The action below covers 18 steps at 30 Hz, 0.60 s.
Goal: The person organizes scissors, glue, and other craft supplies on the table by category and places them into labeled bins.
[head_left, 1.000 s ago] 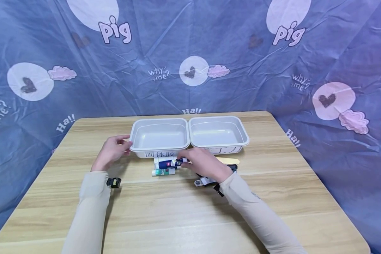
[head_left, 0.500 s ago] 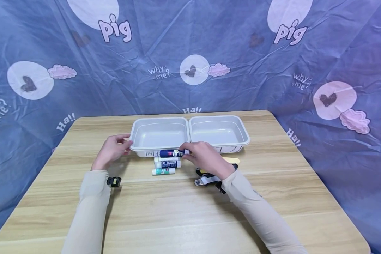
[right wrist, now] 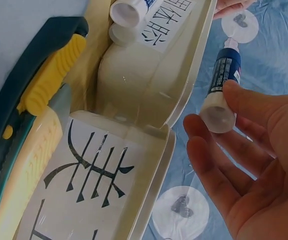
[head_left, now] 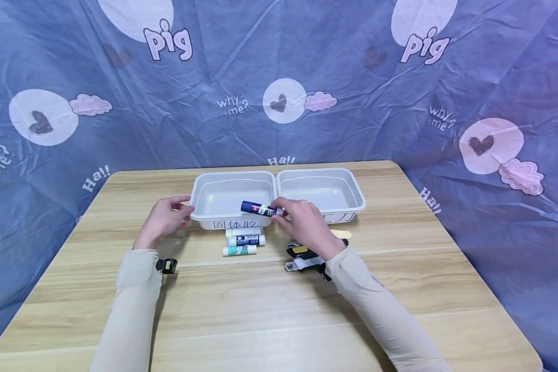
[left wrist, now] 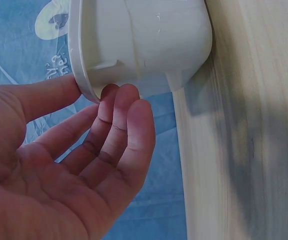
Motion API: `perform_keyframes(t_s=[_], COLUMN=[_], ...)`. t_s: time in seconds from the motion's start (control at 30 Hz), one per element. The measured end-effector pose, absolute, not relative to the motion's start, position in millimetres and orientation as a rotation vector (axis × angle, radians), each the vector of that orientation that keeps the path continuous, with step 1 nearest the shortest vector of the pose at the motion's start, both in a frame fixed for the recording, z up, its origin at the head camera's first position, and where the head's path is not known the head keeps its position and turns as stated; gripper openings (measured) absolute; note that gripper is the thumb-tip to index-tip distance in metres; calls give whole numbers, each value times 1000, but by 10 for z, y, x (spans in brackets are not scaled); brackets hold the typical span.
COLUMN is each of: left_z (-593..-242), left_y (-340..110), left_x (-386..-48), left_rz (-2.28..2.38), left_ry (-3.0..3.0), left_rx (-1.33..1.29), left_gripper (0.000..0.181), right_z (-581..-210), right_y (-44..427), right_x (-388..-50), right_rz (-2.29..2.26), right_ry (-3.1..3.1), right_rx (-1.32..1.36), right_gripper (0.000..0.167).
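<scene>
My right hand (head_left: 304,222) pinches the white end of a dark blue glue stick (head_left: 257,208) between thumb and fingers. It is raised over the front rim of the left white plastic tray (head_left: 203,225), its blue end pointing left. In the right wrist view the glue stick (right wrist: 224,75) is clear of the tray. My left hand (head_left: 164,221) holds that tray's left front corner; in the left wrist view the thumb rests on the rim (left wrist: 75,50) and curled fingertips touch below it. A white glue stick (head_left: 244,232), a blue-and-white one (head_left: 246,241) and a green-and-white one (head_left: 239,250) lie before it.
A second white tray (head_left: 341,218) adjoins the first on the right; both have character labels in front. Several utility knives lie partly under my right wrist, including a black-and-yellow knife (head_left: 299,250), a grey one (head_left: 304,264) and a yellow one (head_left: 341,234). A patterned blue cloth (head_left: 204,139) hangs behind the table.
My right hand has lifted the dark blue glue stick from beside the others, up and slightly right to above the tray's front rim. My left hand has stayed at the tray corner.
</scene>
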State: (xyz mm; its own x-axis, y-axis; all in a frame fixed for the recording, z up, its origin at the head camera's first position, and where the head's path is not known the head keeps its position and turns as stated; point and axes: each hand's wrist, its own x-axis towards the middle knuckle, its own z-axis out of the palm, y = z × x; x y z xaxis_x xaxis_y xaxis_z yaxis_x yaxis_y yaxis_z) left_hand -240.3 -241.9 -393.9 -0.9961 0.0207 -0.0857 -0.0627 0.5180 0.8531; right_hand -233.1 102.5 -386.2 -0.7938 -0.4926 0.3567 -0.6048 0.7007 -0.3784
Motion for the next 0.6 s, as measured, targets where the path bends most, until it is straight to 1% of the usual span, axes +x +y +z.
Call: perform_keyframes(t_s=[0.3, 0.6], left_z=[-3926, -3919], left_y=[-2421, -2420], left_x=[-2399, -2398], left_rz=[1511, 1512], left_ry=[2657, 2652], left_rx=[-35, -42], left_gripper=[50, 50], right_z=[-3884, -3899], right_y=[1045, 1044], right_x=[-2373, -2382], right_rz=[774, 798], right_ry=[-2680, -2701], right_rx=[769, 736], right_gripper=[25, 23])
